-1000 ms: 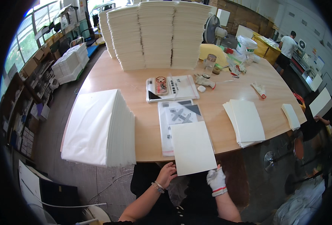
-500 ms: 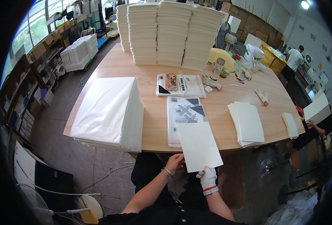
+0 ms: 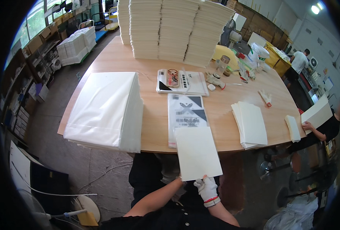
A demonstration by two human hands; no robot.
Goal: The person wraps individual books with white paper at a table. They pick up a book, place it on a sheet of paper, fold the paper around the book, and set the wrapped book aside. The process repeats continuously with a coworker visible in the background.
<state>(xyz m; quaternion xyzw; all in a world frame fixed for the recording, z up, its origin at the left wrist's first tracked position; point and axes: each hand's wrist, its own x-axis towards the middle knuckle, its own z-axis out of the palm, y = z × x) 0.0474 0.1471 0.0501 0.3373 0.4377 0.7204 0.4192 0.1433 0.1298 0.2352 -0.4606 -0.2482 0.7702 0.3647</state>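
Note:
A cream-white piece of paper [image 3: 198, 153] reaches past the table's near edge, its far end over a clear printed plastic sleeve [image 3: 186, 111]. My right hand [image 3: 206, 188], in a white glove with a red cuff, pinches the paper's near edge. My bare left hand [image 3: 180, 181] is mostly hidden beneath the paper's near left corner, so its fingers do not show. Whether the paper is one sheet or a thin bundle, I cannot tell. More packaged sleeves [image 3: 196, 85] lie beyond, with a red-and-beige box [image 3: 172, 79] on top.
A thick white paper stack [image 3: 101, 107] stands at left on the wooden table [image 3: 154, 126]; taller stacks [image 3: 173, 30] rise at the back. Fanned sheets [image 3: 252, 124], a smaller pile [image 3: 292, 128] and a loose glove [image 3: 265, 97] lie right. A co-worker [image 3: 327, 126] holds paper at far right.
My left hand has slid from the paper's left edge to underneath its near corner. The paper has turned slightly and shifted left and nearer in view. The whole view has shifted a little.

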